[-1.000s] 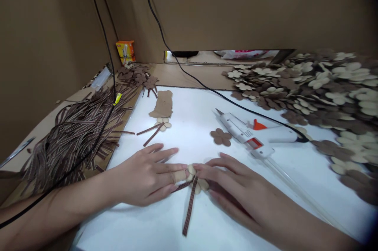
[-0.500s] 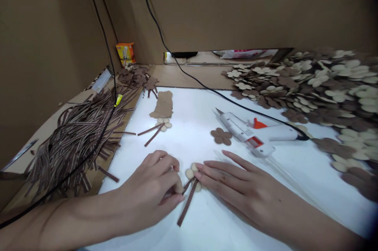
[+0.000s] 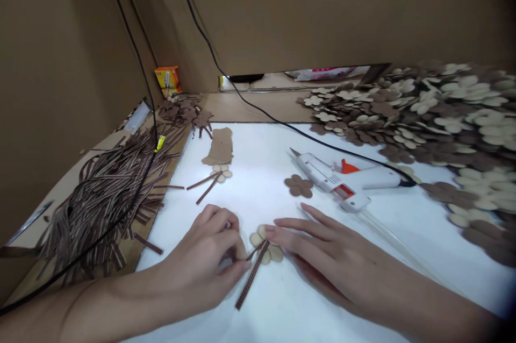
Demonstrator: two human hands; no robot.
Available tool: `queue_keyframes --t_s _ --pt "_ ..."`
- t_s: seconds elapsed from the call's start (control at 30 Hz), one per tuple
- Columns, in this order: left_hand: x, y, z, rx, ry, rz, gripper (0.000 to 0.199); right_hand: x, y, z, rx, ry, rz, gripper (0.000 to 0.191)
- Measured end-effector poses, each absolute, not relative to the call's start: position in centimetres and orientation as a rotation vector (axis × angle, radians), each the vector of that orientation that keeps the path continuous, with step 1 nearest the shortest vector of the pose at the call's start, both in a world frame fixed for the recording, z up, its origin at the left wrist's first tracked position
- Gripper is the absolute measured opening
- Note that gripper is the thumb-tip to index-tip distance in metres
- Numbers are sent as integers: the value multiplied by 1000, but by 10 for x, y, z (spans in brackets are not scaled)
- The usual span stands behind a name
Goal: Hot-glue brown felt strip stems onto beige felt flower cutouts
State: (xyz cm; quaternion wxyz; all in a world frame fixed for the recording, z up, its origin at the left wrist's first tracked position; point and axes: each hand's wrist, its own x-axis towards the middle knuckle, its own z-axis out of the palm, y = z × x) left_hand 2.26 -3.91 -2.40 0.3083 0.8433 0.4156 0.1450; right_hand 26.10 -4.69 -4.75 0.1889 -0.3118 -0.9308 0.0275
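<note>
A cream felt flower [image 3: 276, 253] lies on the white board between my hands, with a brown checked ribbon [image 3: 250, 277] folded across it so two tails point toward me. My left hand [image 3: 220, 249] pinches one tail of the ribbon between thumb and forefinger. The fingertips of my right hand [image 3: 322, 249] touch the flower's upper right, by the ribbon's fold; its fingers are stretched out. Beyond my right hand lie a brown felt flower [image 3: 299, 186] and a white glue gun [image 3: 322, 172] with an orange trigger.
Many cut ribbons [image 3: 108, 187] are heaped at the left. Cream and brown felt flowers [image 3: 427, 104] pile up at the right. Another flower with ribbon [image 3: 221, 173] lies by a torn cardboard piece [image 3: 220, 145]. A black cable [image 3: 258, 105] crosses the board to the glue gun.
My right hand's fingers have drawn back slightly, uncovering more of the cream flower. My left hand still pinches the ribbon tail. The whole view has shifted a little.
</note>
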Motion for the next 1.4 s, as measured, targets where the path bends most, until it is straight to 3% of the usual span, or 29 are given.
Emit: queue_keyframes --t_s 0.5,0.7,0.83,1.03,1.4 --pt "20 -32 -24 1968 1106 373 12 264 -45 -46 -725 -2772 -88 39" --pt "20 -37 -15 2235 1191 381 5 265 -46 -49 -725 -2795 -71 40" --pt "15 -39 -9 2668 965 376 23 263 -48 -49 -734 -2778 -73 39" --pt "9 -30 -11 2879 598 -28 51 260 -52 -46 -710 -2778 -257 41" --pt "12 -33 -9 2692 663 -169 56 251 -66 -48 -801 -2754 -335 38"
